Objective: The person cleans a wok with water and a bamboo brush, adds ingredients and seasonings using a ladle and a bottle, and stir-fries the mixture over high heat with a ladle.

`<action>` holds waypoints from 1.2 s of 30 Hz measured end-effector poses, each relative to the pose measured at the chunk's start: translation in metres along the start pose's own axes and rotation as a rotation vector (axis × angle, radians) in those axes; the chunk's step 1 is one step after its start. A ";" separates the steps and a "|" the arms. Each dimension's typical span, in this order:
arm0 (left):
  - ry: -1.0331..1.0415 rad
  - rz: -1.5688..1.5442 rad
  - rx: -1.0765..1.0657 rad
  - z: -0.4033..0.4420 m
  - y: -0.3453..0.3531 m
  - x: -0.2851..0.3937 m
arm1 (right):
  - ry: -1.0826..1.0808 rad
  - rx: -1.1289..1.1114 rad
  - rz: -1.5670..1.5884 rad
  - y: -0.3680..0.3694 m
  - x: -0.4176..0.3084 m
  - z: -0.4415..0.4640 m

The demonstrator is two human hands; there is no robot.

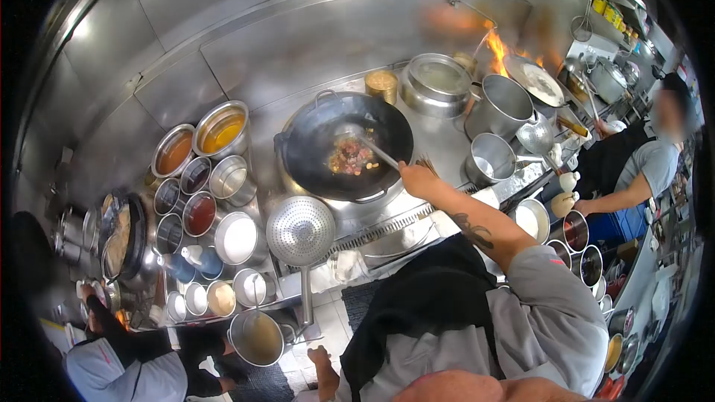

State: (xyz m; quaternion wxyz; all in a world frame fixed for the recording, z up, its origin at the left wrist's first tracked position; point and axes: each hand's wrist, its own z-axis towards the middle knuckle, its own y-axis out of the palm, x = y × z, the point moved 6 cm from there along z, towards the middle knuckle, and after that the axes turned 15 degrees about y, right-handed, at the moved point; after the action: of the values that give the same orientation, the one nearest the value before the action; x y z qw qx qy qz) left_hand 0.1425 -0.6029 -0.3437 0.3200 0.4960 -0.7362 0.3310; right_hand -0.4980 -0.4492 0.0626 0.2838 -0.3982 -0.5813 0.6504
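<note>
The right hand (418,181) is closed around the handle of a ladle (381,150), whose bowl end rests in the wok (305,156) among chopped, browned food (353,156). That food lies in the middle of the wok, on the steel range. The left hand (319,356) is low, near a pot (257,339) of cloudy liquid, with its fingers curled (whether they grip anything, I cannot tell). A perforated strainer (300,231) sits just beside the wok, its handle pointing toward the floor, and containers of sauces and white contents stand to its left.
</note>
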 end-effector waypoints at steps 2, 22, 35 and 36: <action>0.059 -0.053 -0.026 0.010 0.005 0.014 | 0.009 -0.173 0.044 -0.014 -0.003 -0.008; 0.349 0.595 -0.462 -0.172 0.148 0.184 | -0.106 -0.375 0.245 -0.031 0.071 0.000; 1.848 0.724 -0.188 -0.231 0.426 0.467 | -0.215 -0.283 0.027 -0.006 0.036 -0.003; 1.811 0.763 -0.297 -0.218 0.434 0.465 | -0.230 -0.307 0.048 -0.018 0.039 -0.008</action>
State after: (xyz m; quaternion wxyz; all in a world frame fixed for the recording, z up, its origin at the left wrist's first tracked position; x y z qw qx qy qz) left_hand -0.3762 -0.5429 0.0798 0.6922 -0.2593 -0.3582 0.5703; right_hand -0.5134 -0.4098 0.0725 0.1358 -0.3736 -0.6926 0.6018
